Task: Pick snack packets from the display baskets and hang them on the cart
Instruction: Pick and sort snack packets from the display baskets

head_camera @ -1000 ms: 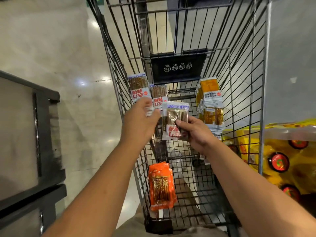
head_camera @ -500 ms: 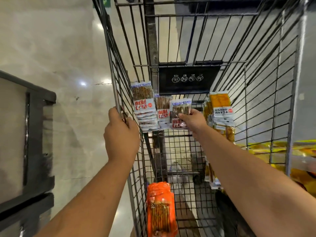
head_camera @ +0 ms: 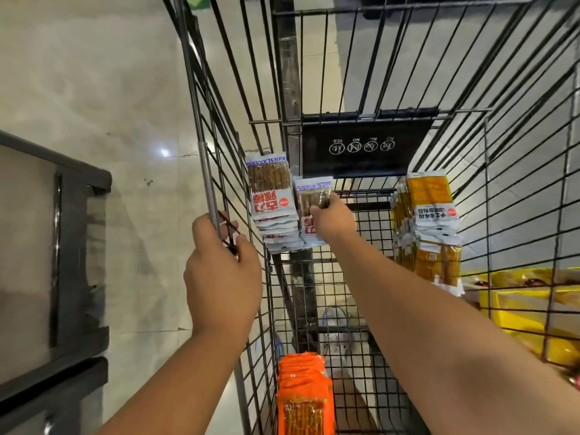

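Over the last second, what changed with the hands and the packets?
The left hand left the packets, moved left and took hold of the cart side rail. The right hand carried its white snack packet forward to the hanging white packets, grip unchanged. The yellow packets and orange packets stayed hanging in place.

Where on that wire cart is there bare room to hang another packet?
The bare wire mesh below the black sign plate, between the right hand and the yellow packets. The left corner, with stacked white packets of brown sticks, is crowded.
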Motion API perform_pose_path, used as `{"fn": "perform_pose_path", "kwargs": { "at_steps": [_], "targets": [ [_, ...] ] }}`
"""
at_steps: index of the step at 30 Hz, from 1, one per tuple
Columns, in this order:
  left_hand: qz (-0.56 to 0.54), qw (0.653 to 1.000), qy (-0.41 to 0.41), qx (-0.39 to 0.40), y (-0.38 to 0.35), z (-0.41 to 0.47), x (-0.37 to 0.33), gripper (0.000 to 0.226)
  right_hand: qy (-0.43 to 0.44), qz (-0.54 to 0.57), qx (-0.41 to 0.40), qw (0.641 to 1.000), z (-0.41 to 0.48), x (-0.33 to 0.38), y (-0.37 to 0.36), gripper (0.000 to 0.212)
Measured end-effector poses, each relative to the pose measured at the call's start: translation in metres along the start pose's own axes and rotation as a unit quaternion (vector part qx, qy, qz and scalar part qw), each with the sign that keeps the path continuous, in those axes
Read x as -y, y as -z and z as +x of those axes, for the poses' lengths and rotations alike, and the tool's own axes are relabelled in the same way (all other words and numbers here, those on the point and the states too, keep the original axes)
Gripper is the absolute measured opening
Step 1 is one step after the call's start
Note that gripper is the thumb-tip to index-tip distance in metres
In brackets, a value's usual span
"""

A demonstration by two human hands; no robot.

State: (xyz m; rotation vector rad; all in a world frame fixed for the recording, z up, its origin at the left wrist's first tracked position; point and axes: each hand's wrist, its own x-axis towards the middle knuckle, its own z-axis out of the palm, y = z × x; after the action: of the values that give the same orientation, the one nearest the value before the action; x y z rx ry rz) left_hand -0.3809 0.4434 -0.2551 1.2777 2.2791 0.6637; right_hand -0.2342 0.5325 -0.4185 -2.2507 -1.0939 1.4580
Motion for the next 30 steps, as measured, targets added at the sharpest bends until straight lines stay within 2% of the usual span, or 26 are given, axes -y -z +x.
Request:
{"fn": "perform_pose_path", "kwargs": {
  "at_steps": [7, 9, 12, 15, 20, 26, 30],
  "targets": [
    [0.002, 1.0, -0.001, 0.0, -0.002, -0.002, 0.002, 0.019, 0.006, -0.135, 0.022, 0.991, 0.004, 0.004, -0.006, 0.047],
    [0.001, 1.0, -0.001, -0.002, -0.002, -0.001, 0.002, 0.019, -0.005, -0.108, 0.023, 0.994, 0.006, 0.007, -0.004, 0.036],
    [0.003, 1.0, -0.003, -0.003, -0.001, -0.001, 0.003, 0.019, -0.025, 0.006, 0.014, 1.0, 0.005, 0.005, 0.001, 0.017],
    [0.01, 1.0, 0.001, -0.003, -0.002, 0.0, 0.002, 0.018, -0.021, 0.053, 0.008, 0.998, 0.0, -0.003, 0.007, 0.027],
    [0.013, 1.0, 0.014, -0.002, -0.003, 0.001, 0.004, 0.016, -0.024, 0.085, 0.008, 0.996, -0.025, -0.022, 0.021, 0.064],
    [0.03, 0.999, 0.027, 0.006, 0.003, -0.001, -0.01, 0.018, -0.049, 0.023, 0.02, 0.998, -0.093, -0.06, 0.057, 0.059],
    [0.026, 0.999, 0.033, 0.031, 0.009, -0.003, -0.015, 0.027, -0.017, -0.022, 0.026, 0.999, -0.15, -0.076, 0.077, 0.057]
  ]
}}
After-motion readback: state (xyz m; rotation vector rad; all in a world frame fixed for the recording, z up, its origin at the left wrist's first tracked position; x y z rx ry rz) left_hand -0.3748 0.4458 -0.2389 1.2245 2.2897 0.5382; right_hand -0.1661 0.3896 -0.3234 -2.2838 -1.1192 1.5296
